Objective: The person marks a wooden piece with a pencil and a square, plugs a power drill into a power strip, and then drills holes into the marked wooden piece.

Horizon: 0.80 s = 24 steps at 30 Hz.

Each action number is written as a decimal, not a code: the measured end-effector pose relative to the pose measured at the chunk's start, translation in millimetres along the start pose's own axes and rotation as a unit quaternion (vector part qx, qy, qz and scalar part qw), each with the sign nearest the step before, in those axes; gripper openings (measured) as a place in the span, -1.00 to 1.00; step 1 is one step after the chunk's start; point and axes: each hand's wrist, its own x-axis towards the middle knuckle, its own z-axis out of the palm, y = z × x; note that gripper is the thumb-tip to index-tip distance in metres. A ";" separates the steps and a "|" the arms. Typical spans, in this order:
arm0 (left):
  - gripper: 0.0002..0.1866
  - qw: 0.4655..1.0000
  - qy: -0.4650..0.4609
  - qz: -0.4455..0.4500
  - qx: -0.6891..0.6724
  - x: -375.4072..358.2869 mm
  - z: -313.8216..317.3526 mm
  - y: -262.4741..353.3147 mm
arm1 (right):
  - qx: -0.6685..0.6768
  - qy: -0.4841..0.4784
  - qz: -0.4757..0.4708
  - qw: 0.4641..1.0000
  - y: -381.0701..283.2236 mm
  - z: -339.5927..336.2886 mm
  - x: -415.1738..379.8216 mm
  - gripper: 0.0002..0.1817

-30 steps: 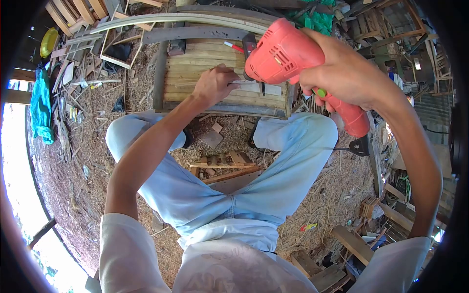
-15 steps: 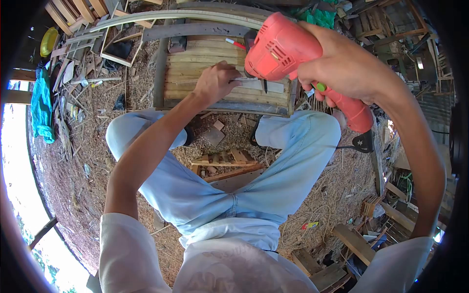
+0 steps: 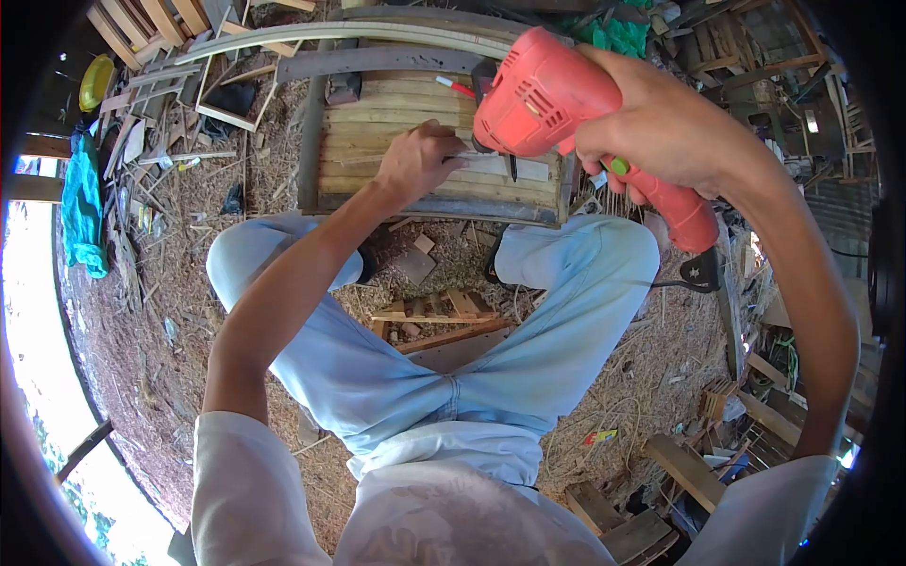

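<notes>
Head view: the right hand is wrapped around the handle of a red power tool, whose body reaches from that hand toward the left hand. The left hand is bent, its fingertips drawn together at a thin pale strip; whether they grip it or only press it down, I cannot tell. The strip lies flat on the slatted wooden tabletop, running right from the left hand's fingertips to pass below the tool's nose, where a dark pointed piece crosses it. Light blue trouser legs spread below both hands, knees beside the tabletop's near edge. Beyond the left hand, on the slats, are a dark block and a red-and-white marker, the latter just beside the tool. Farther out, a dark curved board and a long pale curved strip span the far side. Shavings and scraps cover the floor around, with wooden offcuts between the legs. Well left of the left hand are a light wooden frame, a turquoise bag and a yellow object; green plastic lies beyond the right hand.
</notes>
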 end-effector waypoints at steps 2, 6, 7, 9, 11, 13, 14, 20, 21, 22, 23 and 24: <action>-0.80 1.000 0.003 0.004 0.002 0.0 -0.7 1.0 | -0.002 -0.002 -0.007 1.000 0.5 0.0 0.5 -0.46; -0.81 1.000 0.008 0.003 0.002 -0.3 -1.7 2.6 | 0.001 -0.001 0.002 1.000 -3.6 -1.2 -3.2 -0.45; -0.81 1.000 0.007 0.007 0.001 -0.3 -0.1 2.3 | 0.006 -0.004 -0.001 1.000 -0.1 0.2 -1.9 -0.45; -0.81 1.000 0.008 0.009 0.002 0.3 -0.3 0.9 | 0.009 -0.004 -0.007 1.000 1.6 -0.5 -0.3 -0.46; -0.81 1.000 0.011 0.010 0.004 -0.2 -0.2 0.9 | 0.015 -0.020 0.002 1.000 1.8 -1.7 -0.1 -0.48; -0.81 1.000 0.013 0.010 0.004 -0.2 1.9 -0.6 | 0.015 -0.019 0.004 1.000 4.3 -1.0 2.3 -0.49; -0.81 1.000 0.016 0.012 -0.001 -0.2 3.2 -1.8 | 0.014 -0.020 0.007 1.000 4.5 -1.2 3.6 -0.50; -0.80 1.000 0.015 0.011 0.011 0.3 3.8 -2.1 | 0.011 -0.021 0.009 1.000 1.4 -2.0 2.1 -0.50; -0.80 1.000 0.017 0.011 0.012 0.2 3.3 -1.2 | 0.012 -0.022 0.009 1.000 3.4 -1.9 3.3 -0.50; -0.80 1.000 0.019 0.010 0.013 0.5 2.3 -0.8 | 0.019 -0.024 0.007 1.000 6.7 -3.0 5.7 -0.50; -0.80 1.000 0.012 0.006 0.011 0.2 1.0 -0.6 | 0.027 -0.027 0.005 0.999 8.4 -4.0 8.0 -0.49; -0.79 1.000 0.004 0.003 0.009 -0.4 1.0 -1.0 | 0.026 -0.028 0.004 0.999 8.6 -4.6 9.3 -0.49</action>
